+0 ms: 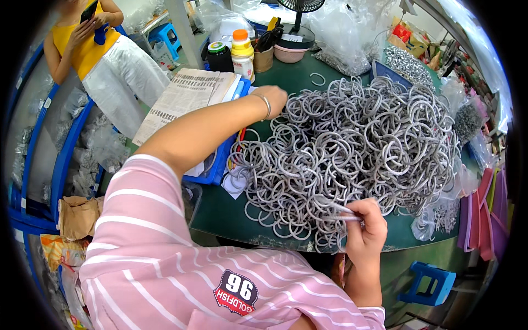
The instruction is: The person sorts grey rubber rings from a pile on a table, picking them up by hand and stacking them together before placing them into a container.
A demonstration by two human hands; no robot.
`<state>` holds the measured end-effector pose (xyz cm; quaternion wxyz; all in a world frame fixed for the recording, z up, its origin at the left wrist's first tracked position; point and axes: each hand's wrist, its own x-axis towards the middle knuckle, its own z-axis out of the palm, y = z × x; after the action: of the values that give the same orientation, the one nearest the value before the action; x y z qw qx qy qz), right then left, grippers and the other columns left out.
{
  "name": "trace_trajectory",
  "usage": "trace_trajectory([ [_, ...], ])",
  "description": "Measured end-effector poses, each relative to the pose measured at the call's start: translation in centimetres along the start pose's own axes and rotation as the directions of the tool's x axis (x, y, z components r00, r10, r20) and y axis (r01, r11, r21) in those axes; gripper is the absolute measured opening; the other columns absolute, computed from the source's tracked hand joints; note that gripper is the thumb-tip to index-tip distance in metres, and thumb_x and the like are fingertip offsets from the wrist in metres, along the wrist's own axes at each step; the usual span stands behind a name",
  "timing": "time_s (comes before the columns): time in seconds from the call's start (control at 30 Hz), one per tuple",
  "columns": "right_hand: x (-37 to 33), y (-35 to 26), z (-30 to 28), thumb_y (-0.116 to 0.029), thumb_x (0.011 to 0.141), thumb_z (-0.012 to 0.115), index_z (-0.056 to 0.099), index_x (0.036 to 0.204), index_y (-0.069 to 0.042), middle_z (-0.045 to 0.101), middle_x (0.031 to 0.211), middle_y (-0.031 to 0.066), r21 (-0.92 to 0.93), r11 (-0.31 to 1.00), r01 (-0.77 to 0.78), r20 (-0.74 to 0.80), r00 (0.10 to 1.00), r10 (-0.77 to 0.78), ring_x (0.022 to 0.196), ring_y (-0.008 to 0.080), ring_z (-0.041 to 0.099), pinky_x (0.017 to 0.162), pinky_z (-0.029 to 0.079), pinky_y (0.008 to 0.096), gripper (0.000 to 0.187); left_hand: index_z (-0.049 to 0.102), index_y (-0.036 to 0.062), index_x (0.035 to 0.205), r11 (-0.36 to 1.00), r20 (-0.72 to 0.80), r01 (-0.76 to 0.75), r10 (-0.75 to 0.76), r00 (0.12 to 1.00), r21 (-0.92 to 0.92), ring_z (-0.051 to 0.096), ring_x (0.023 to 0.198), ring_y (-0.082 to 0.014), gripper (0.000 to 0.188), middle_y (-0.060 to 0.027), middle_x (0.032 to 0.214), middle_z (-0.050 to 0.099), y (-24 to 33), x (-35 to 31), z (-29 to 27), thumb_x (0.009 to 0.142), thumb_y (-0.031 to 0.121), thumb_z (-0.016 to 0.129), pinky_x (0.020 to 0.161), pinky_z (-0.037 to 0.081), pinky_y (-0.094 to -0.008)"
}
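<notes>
A large heap of grey metal rings (330, 154) is spread over the green table (212, 214). My right hand (367, 225) is at the heap's near edge, its thumb and fingers pinched on a few grey rings (340, 216). At the heap's far left edge is my left hand (272, 100), with a bracelet (266, 105) on its wrist. That hand is curled closed, back side up, and its fingertips are hidden, so what it holds cannot be made out. One loose ring (317, 79) lies apart beyond the heap.
Newspaper (184, 96) lies on a blue tray (212, 173) at the left. Beyond it are an orange-capped bottle (242, 52), a pink bowl (290, 54) and a fan (300, 5). A blue stool (428, 283) is at the lower right. Another person (102, 55) stands far left, holding a phone.
</notes>
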<state>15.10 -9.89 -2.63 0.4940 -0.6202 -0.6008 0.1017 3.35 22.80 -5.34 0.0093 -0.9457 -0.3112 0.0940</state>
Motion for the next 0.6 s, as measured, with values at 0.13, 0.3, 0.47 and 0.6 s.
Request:
trace_trajectory([
  [0.13, -0.6, -0.1, -0.2, 0.011, 0.073, 0.058, 0.052, 0.08, 0.0, 0.057, 0.073, 0.0089, 0.195, 0.981, -0.016, -0.098, 0.995, 0.036, 0.067, 0.018, 0.051, 0.062, 0.042, 0.0266, 0.014, 0.065, 0.0035, 0.103, 0.988, 0.183, 0.138, -0.148, 0.972, 0.068, 0.061, 0.1, -0.0286, 0.03, -0.0163, 0.104, 0.064, -1.1, 1.3, 5.4, 0.074, 0.004, 0.06, 0.08, 0.051, -0.0382],
  [0.3, -1.8, 0.0, -0.3, 0.001, 0.079, 0.062, 0.04, 0.075, -0.006, 0.054, 0.07, 0.0072, 0.484, 0.871, -0.089, -0.166, 0.967, 0.191, 0.065, 0.0143, 0.049, 0.061, 0.04, 0.0246, 0.024, 0.063, 0.001, 0.101, 0.989, 0.118, 0.145, -0.144, 0.982, 0.001, 0.062, 0.094, -0.0328, 0.026, -0.0189, 0.102, 0.062, -1.8, 2.1, 5.4, 0.077, 0.011, 0.057, 0.078, 0.051, -0.0386],
  [0.47, -0.6, 0.6, -0.5, -0.02, 0.083, 0.065, 0.044, 0.073, -0.004, 0.057, 0.075, 0.0106, 0.291, 0.956, 0.05, -0.059, 0.998, -0.034, 0.065, 0.0175, 0.052, 0.061, 0.042, 0.0266, 0.029, 0.061, -0.0006, 0.09, 0.976, -0.147, 0.199, -0.21, 0.966, -0.09, 0.062, 0.091, -0.0336, 0.019, -0.0224, 0.096, 0.061, -2.6, 1.3, 1.3, 0.076, 0.011, 0.055, 0.076, 0.051, -0.04],
  [0.6, 1.9, -0.1, 0.5, -0.031, 0.094, 0.047, 0.052, 0.112, 0.008, 0.054, 0.112, 0.0251, -0.035, 0.981, 0.193, -0.054, 0.979, -0.194, 0.102, 0.0319, 0.055, 0.086, 0.044, 0.037, 0.043, 0.061, 0.0017, 0.086, 0.967, -0.389, -0.139, 0.045, 0.92, -0.216, 0.06, 0.081, -0.0335, 0.018, -0.0187, 0.086, 0.06, 1.1, -2.6, -5.9, 0.072, 0.008, 0.054, 0.072, 0.049, -0.0415],
])
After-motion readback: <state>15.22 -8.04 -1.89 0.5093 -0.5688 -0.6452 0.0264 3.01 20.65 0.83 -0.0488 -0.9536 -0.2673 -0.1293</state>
